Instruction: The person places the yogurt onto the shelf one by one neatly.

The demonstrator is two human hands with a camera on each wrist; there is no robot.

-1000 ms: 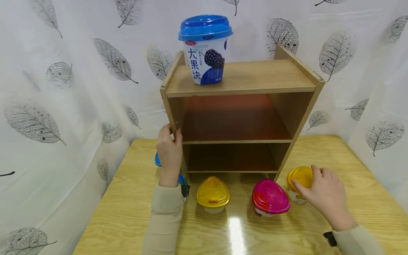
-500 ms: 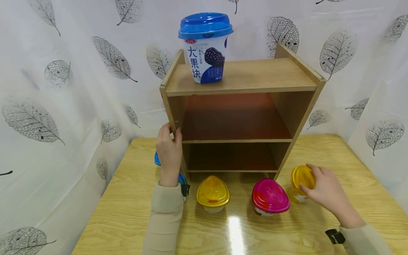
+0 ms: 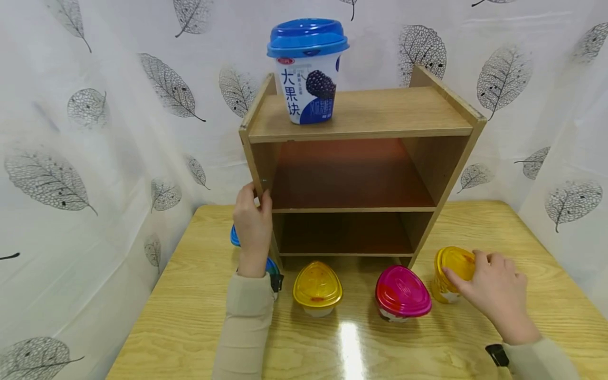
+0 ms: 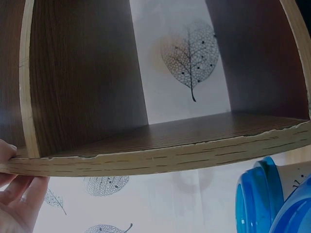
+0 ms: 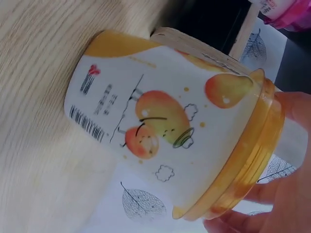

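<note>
We are seeing a leaf-printed curtain (image 3: 119, 142) hanging beyond the tabletop (image 3: 190, 338), where a wooden shelf unit (image 3: 375, 113) is standing. On its top board, toward the left, a blue-lidded blackberry yogurt cup (image 3: 309, 74) is resting. Right of the unit, the right hand's grip (image 3: 499, 290) is holding a yellow-lidded fruit-printed cup (image 5: 165, 126) by its lid. The left hand's grip (image 3: 254, 227) is pinching the unit's left side panel. Nearer, a pink-lidded cup (image 3: 402, 293) is sitting right of a second yellow-lidded cup (image 3: 317, 287); two blue lids (image 3: 235, 237) are showing past the left arm (image 3: 247, 322).
</note>
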